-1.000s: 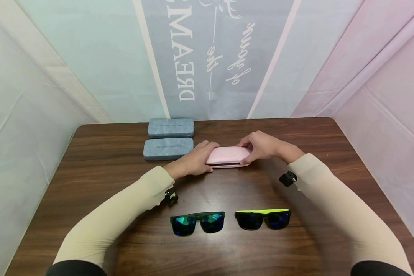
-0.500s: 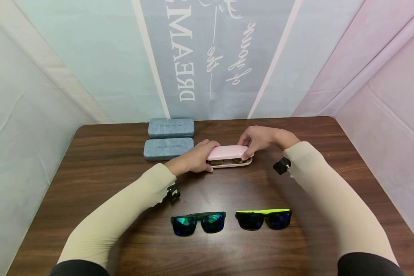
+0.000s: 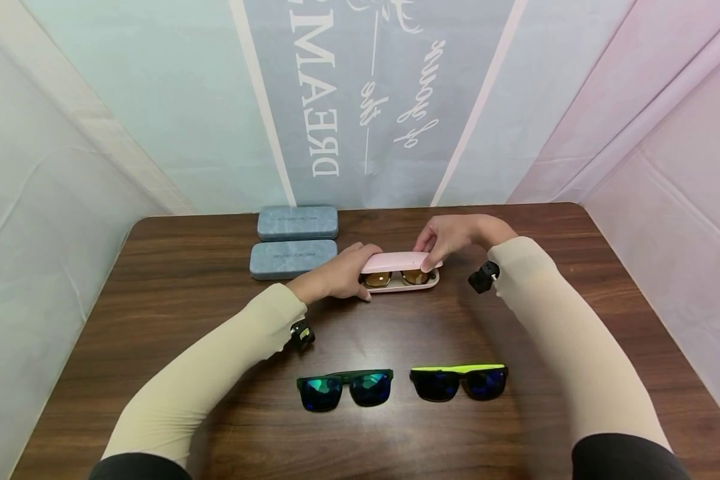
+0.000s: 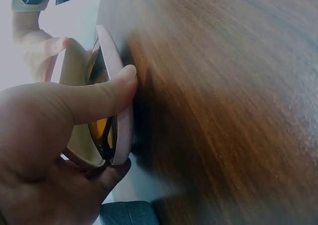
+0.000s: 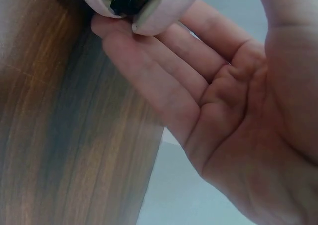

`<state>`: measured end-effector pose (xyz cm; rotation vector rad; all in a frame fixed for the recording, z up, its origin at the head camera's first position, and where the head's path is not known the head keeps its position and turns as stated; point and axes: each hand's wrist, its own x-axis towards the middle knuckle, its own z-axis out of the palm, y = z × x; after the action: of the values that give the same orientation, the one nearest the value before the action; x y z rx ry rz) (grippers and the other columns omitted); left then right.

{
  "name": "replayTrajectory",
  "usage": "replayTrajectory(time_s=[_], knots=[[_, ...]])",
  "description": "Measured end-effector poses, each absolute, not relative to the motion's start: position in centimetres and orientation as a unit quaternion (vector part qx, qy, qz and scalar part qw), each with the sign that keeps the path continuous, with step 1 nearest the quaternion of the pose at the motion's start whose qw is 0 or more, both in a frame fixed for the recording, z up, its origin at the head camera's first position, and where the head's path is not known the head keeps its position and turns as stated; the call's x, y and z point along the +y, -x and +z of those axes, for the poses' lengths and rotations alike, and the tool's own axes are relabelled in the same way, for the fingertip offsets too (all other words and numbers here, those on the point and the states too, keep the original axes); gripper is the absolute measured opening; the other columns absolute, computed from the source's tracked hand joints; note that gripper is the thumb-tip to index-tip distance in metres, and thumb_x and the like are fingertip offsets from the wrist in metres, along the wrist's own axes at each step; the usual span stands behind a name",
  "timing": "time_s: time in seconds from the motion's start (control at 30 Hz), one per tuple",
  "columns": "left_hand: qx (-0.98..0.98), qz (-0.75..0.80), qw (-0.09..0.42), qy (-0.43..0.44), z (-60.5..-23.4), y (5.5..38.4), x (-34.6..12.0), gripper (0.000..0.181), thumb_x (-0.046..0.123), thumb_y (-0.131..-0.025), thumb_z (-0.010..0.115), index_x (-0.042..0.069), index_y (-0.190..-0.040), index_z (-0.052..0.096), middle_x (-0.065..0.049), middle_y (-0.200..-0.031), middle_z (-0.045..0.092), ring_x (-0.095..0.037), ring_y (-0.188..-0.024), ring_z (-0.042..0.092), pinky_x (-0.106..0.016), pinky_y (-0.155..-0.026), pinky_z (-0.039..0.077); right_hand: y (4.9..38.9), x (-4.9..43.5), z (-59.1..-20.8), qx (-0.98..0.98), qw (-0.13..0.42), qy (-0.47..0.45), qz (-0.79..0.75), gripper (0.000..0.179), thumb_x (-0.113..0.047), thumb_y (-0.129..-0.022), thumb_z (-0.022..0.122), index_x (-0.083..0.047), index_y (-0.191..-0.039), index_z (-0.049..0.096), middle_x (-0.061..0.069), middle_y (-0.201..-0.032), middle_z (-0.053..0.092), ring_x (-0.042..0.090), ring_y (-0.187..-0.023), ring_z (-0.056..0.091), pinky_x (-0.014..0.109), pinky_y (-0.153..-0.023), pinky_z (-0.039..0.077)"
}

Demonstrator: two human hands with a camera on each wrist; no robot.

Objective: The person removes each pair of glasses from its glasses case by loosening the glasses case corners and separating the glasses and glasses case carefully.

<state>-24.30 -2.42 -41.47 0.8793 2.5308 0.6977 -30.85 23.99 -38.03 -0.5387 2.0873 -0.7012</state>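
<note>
A pink glasses case (image 3: 390, 262) sits on the table, its lid partly raised toward the back. Inside lie sunglasses with amber lenses (image 3: 378, 279). My left hand (image 3: 342, 272) grips the case's left end; in the left wrist view its thumb presses the front of the lower shell (image 4: 125, 135). At the right end my right hand (image 3: 449, 237) pinches the lid between thumb in front and fingers behind. The right wrist view shows long, slightly bent fingers under the case end (image 5: 169, 9). Nearer the front lie dark-green sunglasses with blue-green lenses (image 3: 345, 390) and black sunglasses with a neon-yellow top (image 3: 459, 383).
Two blue-grey glasses cases (image 3: 297, 223), both closed, lie one behind the other left of the pink case. The nearer case (image 3: 293, 259) is close to my left hand. A printed cloth backdrop (image 3: 216, 100) stands behind the wooden table (image 3: 174, 293).
The pink lid has swung up and back from nearly closed, baring the amber-lensed sunglasses. My right hand has risen slightly with the lid, its forearm shifting left; my left hand stays put.
</note>
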Motion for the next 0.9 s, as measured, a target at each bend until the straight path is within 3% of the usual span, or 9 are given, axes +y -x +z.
replayTrajectory(time_s=[0.37, 0.6, 0.9], knots=[[0.898, 0.254, 0.196, -0.301, -41.22, 24.51, -2.31, 0.092, 0.011, -0.071, 0.094, 0.006, -0.148, 0.044, -0.014, -0.138, 0.053, -0.026, -0.130, 0.048, -0.038, -0.113, 0.037, 31.54, 24.13, -37.71, 0.812, 0.474, 0.184, -0.286, 0.038, -0.015, -0.087, 0.081, -0.001, -0.122, 0.072, 0.000, -0.096, 0.074, 0.006, -0.081, 0.062, 0.024, -0.074, 0.052], [0.893, 0.267, 0.194, -0.305, -41.38, 24.75, -2.45, 0.096, 0.010, -0.069, 0.095, 0.007, -0.148, 0.041, -0.015, -0.139, 0.054, -0.026, -0.130, 0.049, -0.038, -0.113, 0.036, 31.85, 24.50, -38.04, 0.806, 0.479, 0.193, -0.288, 0.039, -0.016, -0.090, 0.076, -0.001, -0.125, 0.070, 0.001, -0.098, 0.073, 0.007, -0.083, 0.062, 0.024, -0.075, 0.053], [0.896, 0.264, 0.198, -0.297, -41.37, 24.70, -2.35, 0.098, 0.011, -0.070, 0.095, 0.008, -0.150, 0.039, -0.016, -0.141, 0.051, -0.026, -0.131, 0.048, -0.039, -0.113, 0.036, 31.59, 24.80, -38.15, 0.807, 0.473, 0.188, -0.300, 0.042, -0.018, -0.090, 0.076, -0.002, -0.127, 0.070, 0.002, -0.109, 0.073, 0.009, -0.091, 0.065, 0.029, -0.086, 0.054]])
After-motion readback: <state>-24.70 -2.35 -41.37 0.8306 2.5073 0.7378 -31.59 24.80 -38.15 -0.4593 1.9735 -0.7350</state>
